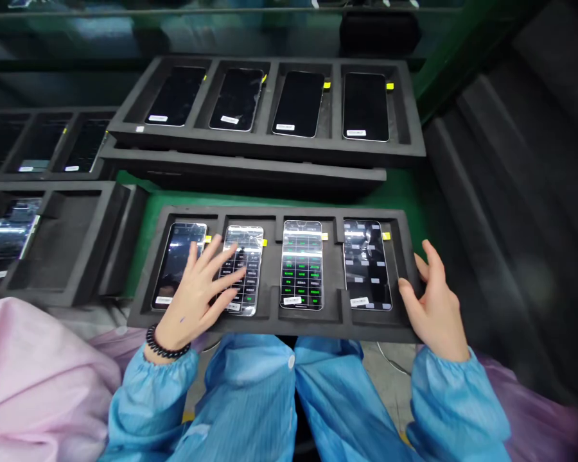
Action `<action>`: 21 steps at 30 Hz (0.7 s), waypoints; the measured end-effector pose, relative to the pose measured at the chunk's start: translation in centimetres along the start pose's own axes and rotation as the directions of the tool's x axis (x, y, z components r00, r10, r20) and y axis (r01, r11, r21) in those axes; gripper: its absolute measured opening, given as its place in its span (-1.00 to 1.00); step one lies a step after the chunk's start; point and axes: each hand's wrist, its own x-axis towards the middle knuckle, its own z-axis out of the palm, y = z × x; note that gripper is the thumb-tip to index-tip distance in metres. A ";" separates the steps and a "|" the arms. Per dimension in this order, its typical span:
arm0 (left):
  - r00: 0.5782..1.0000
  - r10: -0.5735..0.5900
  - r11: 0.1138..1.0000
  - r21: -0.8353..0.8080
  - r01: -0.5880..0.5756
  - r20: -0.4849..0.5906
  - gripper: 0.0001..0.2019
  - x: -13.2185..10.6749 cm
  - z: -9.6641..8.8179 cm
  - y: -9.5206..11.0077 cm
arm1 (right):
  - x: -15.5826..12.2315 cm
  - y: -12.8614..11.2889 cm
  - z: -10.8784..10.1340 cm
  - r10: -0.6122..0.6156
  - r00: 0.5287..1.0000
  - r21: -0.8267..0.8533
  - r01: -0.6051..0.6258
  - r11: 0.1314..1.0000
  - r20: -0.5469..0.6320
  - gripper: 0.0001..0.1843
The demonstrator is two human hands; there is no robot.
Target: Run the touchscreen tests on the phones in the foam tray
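4 phones [302,263] sit in the near foam tray [274,324], the one closest to the person, screens on. Left hand [197,289] is spread wide, fingers fanned over the 2nd phone [248,256] from the left, not pinching anything. Right hand [431,301] just rests open against the tray's right edge, fingers loosely apart.

Matt foam tray [274,321] holds glossy film-wrapped phones [301,264].
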 end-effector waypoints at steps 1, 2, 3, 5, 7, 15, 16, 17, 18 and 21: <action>0.997 0.073 0.995 -0.069 -0.073 0.000 -0.65 -0.1 -0.4 0.0 | 0.5 0.1 -0.1 -0.012 1.000 -0.012 0.012 1.000 0.003 -0.16; 0.992 0.126 0.984 -0.126 -0.126 -0.013 -0.63 -0.1 -0.7 0.1 | 0.9 0.1 -0.3 -0.022 1.000 -0.029 0.022 0.999 0.008 -0.16; 0.989 0.143 0.976 -0.158 -0.147 -0.037 -0.60 0.0 -1.1 0.2 | 1.2 0.0 -0.4 -0.033 0.999 -0.051 0.033 0.998 0.017 -0.16; 0.992 0.075 0.987 -0.131 -0.088 -0.104 -0.56 0.5 -1.5 0.3 | 1.7 -0.4 -0.5 -0.056 0.998 -0.099 0.058 0.993 0.029 -0.15; 0.985 -0.040 0.999 -0.040 0.034 -0.167 -0.54 1.3 -1.4 0.3 | 2.2 -1.0 -0.5 -0.081 0.997 -0.125 0.081 0.989 -0.001 -0.16; 0.979 -0.199 0.968 0.145 0.204 -0.049 -0.54 3.2 1.3 -0.6 | 2.9 -1.9 1.0 -0.252 0.960 -0.205 0.223 0.953 -0.126 -0.28; 0.976 -0.210 0.967 0.138 0.215 -0.052 -0.54 3.0 1.4 -0.6 | 2.8 -1.8 1.1 -0.257 0.957 -0.203 0.227 0.953 -0.134 -0.28; 0.973 -0.218 0.966 0.126 0.226 -0.072 -0.53 2.8 1.3 -0.5 | 2.8 -1.7 1.1 -0.261 0.954 -0.198 0.230 0.953 -0.146 -0.28; 0.968 -0.227 0.965 0.110 0.238 -0.108 -0.52 2.6 1.1 -0.4 | 2.8 -1.6 1.1 -0.266 0.952 -0.195 0.235 0.952 -0.153 -0.29; 0.948 -0.256 0.960 0.064 0.272 -0.191 -0.49 2.0 0.6 0.0 | 2.9 -1.5 1.0 -0.290 0.942 -0.190 0.258 0.947 -0.170 -0.31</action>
